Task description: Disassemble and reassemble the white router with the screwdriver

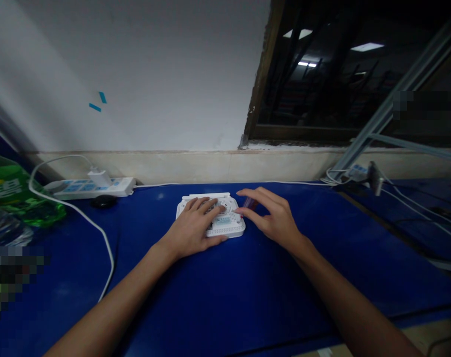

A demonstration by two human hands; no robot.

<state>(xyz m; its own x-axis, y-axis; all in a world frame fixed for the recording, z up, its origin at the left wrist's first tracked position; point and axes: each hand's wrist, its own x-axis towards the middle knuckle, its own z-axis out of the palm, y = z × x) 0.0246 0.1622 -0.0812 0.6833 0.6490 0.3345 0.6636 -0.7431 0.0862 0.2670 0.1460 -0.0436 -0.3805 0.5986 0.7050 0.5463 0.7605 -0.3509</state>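
Observation:
A white plastic device like a router (228, 229) lies on the blue table, its vented, labelled face up and a white bar along its far edge. Across its left and middle part rests my left hand (193, 223), fingers spread, covering much of that face. My right hand (273, 215) is at the device's right edge, thumb and index finger curved towards each other. Between them shows a small dark purplish thing (249, 203), with a speck of red by the thumb tip; blur and shade hide what it is.
A white power strip (121, 186) with a plugged-in charger (99, 177) stands along the wall, a black mouse-like object (103, 201) before it. A white cable (95, 225) loops down the left. Green plastic packaging (20, 193) lies far left. A metal frame (381, 114) and cables are at right.

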